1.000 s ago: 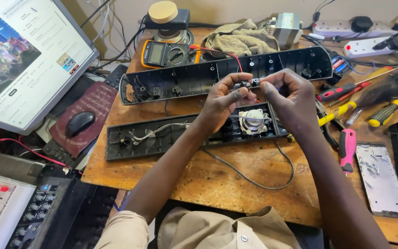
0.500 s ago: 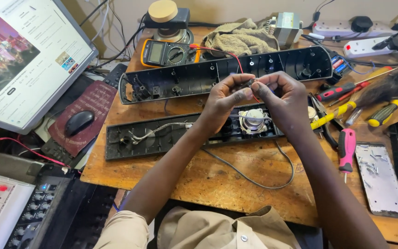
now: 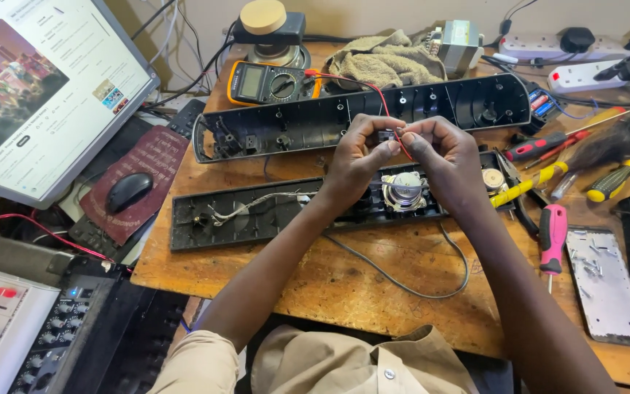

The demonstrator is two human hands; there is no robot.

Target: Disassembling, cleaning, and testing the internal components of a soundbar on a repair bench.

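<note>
My left hand point(image 3: 359, 157) and my right hand point(image 3: 442, 157) meet above the wooden bench, fingertips pinched together on a small part and a red wire point(image 3: 359, 82) that runs back to the yellow multimeter point(image 3: 267, 82). What the part is, the fingers hide. Directly under my hands lies the black lower half of a long speaker case point(image 3: 257, 215), with a round silver speaker driver point(image 3: 405, 188) in it. The case's other black half point(image 3: 315, 124) lies open just beyond my hands.
A monitor point(image 3: 45, 87) stands at left, with a mouse point(image 3: 127, 191) on a maroon pad and an audio mixer point(image 3: 9, 328) below. Screwdrivers point(image 3: 552, 233) lie at right beside a grey metal plate point(image 3: 607, 281). A cloth point(image 3: 384, 62) and power strips point(image 3: 548, 47) sit at the back.
My hands have closed in on each other and now pinch the small part together. The picture on the monitor has changed.
</note>
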